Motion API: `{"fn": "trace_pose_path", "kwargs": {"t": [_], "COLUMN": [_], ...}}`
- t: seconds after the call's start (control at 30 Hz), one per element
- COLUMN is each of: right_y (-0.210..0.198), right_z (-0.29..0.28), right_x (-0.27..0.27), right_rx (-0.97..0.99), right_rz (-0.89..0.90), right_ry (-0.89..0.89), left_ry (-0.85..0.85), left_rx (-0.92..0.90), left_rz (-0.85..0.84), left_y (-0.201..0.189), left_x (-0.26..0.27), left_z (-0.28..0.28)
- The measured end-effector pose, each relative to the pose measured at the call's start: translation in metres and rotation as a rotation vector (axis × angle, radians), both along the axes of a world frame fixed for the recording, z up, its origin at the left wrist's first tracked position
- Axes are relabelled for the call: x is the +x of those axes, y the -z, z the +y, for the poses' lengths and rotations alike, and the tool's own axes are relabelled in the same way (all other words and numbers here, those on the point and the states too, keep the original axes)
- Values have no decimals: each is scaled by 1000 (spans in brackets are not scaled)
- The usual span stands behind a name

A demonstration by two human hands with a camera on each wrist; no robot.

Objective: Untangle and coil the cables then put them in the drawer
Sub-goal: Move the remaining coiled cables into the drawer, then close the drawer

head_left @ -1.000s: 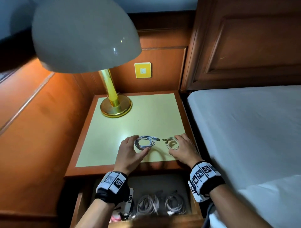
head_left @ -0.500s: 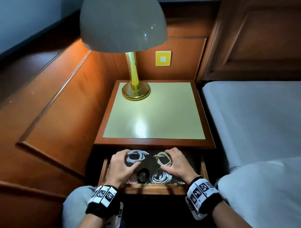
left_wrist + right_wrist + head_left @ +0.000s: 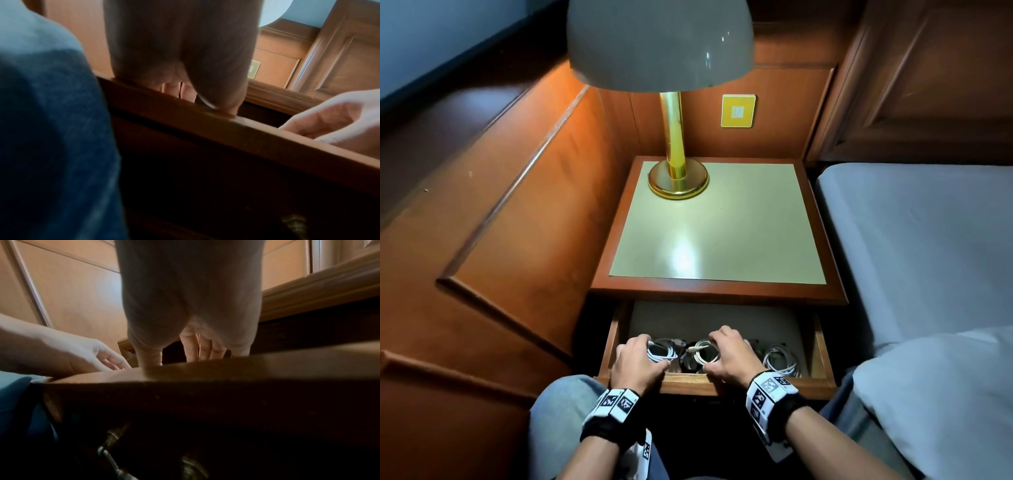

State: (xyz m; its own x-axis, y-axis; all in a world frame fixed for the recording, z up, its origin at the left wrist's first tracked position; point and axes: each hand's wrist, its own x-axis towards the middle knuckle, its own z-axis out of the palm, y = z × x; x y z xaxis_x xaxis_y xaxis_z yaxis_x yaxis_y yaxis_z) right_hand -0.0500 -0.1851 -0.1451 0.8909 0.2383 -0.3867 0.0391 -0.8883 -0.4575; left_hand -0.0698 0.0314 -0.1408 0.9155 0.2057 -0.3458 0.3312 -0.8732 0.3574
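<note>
The drawer [image 3: 722, 382] of the nightstand stands pulled out, and both hands reach down into it. My left hand [image 3: 650, 354] grips a coiled white cable [image 3: 667, 353] at the drawer's left. Just right of it, my right hand [image 3: 714, 353] grips a coiled cream cable [image 3: 700, 355] near the middle. Another white coil [image 3: 780, 361] lies at the right of the drawer, and a black cable [image 3: 686, 365] lies between the hands. In both wrist views the drawer front [image 3: 226, 129] [image 3: 246, 369] hides the fingertips; a sliver of white cable [image 3: 207, 102] shows by the left thumb.
A brass lamp [image 3: 678, 178] with a grey shade stands at the back left of the nightstand top [image 3: 722, 233]. A bed [image 3: 911, 257] lies along the right, wood panelling [image 3: 500, 222] along the left. My knee in jeans [image 3: 561, 411] is below the drawer.
Both hands lifted the two coils off the nightstand top, brought them over the open drawer, and have now lowered them deeper inside it.
</note>
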Motion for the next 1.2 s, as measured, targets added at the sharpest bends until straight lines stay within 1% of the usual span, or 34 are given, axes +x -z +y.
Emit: {"fn": "trace_pose_path", "kwargs": {"t": [0.2,0.33,0.4,0.53,0.63,0.77,0.9,0.97,1.03,1.13,1.2], "right_y": [9,9,8,3,-8,-26,-43,-49,-50,-41,-33], "right_z": [0,-2,-5,-17,-31,-53,-71,-77,-81,-82,-81], "right_x": [2,0,-3,-10,-13,-9,12,25,36,45,46], "right_rx": [-99,-76,-53,-11,20,52,36,5,-30,-136,-178], "right_rz": [-13,-33,-57,-113,-208,-409,-563,-555,-477,-362,-344], "right_ry": [-33,-54,-46,-21,20,87,154,155,137,105,87], "left_ry": [-30,-11,12,49,105,256,403,438,449,463,469], "left_rx": [111,131,127,75,-11,-119,-144,-145,-185,-234,-247], "left_rz": [173,238,235,179,105,15,-43,-105,-162,-201,-227], "left_y": [1,-1,0,-1,-4,-5,-6,-6,-7,-7,-6], "left_x": [9,13,13,5,-3,-14,-32,-40,-43,-45,-47], "left_z": [-6,-6,-6,-6,-15,-36,-59,-68,-73,-77,-79]}}
